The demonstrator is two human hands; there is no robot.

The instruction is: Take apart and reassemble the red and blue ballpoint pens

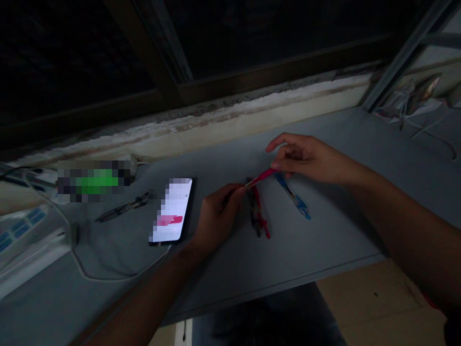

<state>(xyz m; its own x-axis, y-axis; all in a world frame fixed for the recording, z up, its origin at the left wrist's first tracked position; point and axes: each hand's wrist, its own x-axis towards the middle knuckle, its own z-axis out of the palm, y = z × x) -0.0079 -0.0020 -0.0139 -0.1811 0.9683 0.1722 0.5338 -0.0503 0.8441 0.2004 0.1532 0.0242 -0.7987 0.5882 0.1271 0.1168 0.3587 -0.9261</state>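
Observation:
A pink pen is held above the grey table between both hands. My left hand is closed round its lower left end, and my right hand pinches its upper right end. Under the held pen lie a dark pen and a red pen, side by side. A blue pen lies just to their right, below my right hand.
A lit phone lies left of my left hand, with a white cable looping from it. A black pen lies further left. A power strip sits at the far left. A windowsill runs behind the table.

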